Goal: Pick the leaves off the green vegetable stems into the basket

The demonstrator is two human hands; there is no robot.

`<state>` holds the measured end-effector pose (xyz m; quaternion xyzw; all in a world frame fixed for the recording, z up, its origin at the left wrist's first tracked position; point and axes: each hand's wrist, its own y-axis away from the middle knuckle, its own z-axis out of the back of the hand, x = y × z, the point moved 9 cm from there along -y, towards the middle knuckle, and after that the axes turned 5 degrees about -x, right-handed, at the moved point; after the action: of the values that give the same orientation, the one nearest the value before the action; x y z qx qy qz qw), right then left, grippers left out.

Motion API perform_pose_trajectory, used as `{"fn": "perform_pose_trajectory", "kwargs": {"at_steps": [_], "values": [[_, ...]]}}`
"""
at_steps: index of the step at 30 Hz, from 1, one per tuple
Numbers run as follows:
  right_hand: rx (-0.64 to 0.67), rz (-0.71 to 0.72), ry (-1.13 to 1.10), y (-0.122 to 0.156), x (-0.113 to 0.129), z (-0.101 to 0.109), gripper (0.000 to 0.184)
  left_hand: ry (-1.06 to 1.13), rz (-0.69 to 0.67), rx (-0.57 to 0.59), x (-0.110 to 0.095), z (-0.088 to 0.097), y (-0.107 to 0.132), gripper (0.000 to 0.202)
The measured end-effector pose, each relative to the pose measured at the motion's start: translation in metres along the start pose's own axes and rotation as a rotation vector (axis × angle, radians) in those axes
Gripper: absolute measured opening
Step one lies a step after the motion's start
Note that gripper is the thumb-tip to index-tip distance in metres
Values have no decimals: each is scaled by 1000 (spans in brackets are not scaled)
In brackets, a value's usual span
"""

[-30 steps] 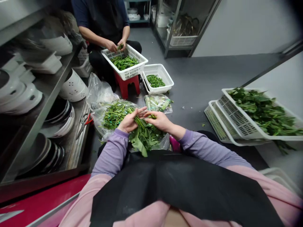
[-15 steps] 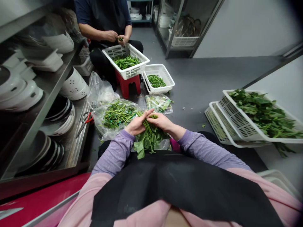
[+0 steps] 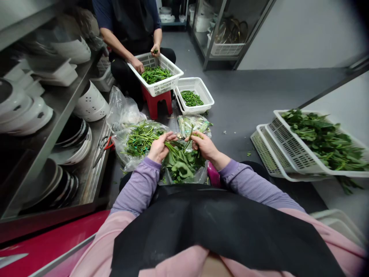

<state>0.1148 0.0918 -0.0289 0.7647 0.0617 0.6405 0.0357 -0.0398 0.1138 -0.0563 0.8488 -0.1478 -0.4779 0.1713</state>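
My left hand [image 3: 162,145] is closed around a bunch of leafy green stems [image 3: 180,163], whose broad leaves hang between my hands over a plastic bag. My right hand [image 3: 204,145] pinches a single green stem [image 3: 190,134], which stands nearly upright a little apart from the bunch. Just beyond my left hand, a clear plastic bag holds a heap of cut stems [image 3: 140,139]. Past my right hand lies another clear bag [image 3: 193,125] with pale green stalks.
Across from me a person [image 3: 127,34] reaches into a white basket [image 3: 175,77] of green pieces on a red stool [image 3: 157,104]. A smaller basket [image 3: 206,98] stands beside it. Stacked baskets [image 3: 288,156] with leafy greens are at right. Red-handled scissors [image 3: 108,145] lie on the left shelf.
My hands have moved apart, and my right hand now holds one stem away from the bunch. The other person's one hand has gone down into the basket.
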Motion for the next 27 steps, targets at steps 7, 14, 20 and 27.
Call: {"fn": "perform_pose_trajectory", "kwargs": {"at_steps": [7, 14, 20, 27], "values": [[-3, 28, 44, -6, 20, 24, 26, -487, -327, -21, -31, 0, 3, 25], [325, -381, 76, 21, -16, -22, 30, -338, -102, 370, 9, -50, 24, 36], [271, -427, 74, 31, -21, -20, 24, -316, -238, 316, -9, -39, 16, 31], [281, -267, 457, 28, -22, -17, 16, -500, -421, 279, -22, -45, 34, 29]]}}
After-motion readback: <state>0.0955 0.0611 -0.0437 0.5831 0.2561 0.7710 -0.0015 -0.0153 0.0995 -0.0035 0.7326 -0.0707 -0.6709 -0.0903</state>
